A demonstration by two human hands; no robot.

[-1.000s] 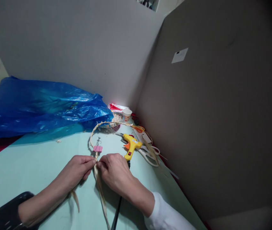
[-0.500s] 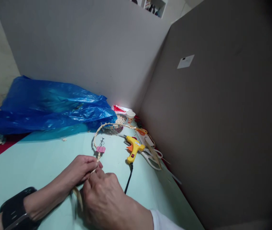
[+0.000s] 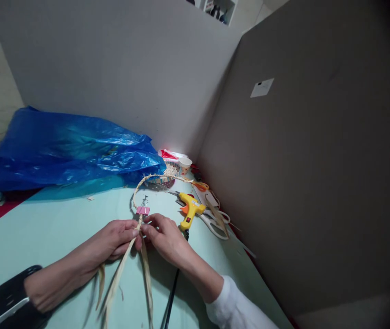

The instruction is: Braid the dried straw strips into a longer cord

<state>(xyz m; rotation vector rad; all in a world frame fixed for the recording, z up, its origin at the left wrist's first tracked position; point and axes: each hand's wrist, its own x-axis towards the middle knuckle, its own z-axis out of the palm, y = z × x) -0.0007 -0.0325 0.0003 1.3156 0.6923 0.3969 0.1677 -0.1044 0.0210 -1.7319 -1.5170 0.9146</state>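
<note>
A pale straw-coloured braid (image 3: 142, 181) curves up and over to the right, gripped near its lower end by a pink binder clip (image 3: 143, 210). Just below the clip, my left hand (image 3: 121, 235) pinches the braid where it splits into loose strands (image 3: 116, 283). My right hand (image 3: 163, 235) meets it from the other side, its thumb and fingers closed on the strands at the same spot. Several flat strands hang down toward me, one of them under my left wrist. The fingertips partly cover the plaited part.
Right of my hands lies a yellow glue gun (image 3: 192, 211) with a black cord (image 3: 172, 297). Beyond it are white-handled scissors (image 3: 215, 228). A woven basket (image 3: 171, 170) and paper cup (image 3: 185, 165) stand at the back, beside a blue plastic bag (image 3: 71, 148). Grey partitions (image 3: 119, 68) enclose the table.
My right hand has moved up and away from below, to the right side of the braid near the clip. The hanging strands now show. My left hand stays at the braid.
</note>
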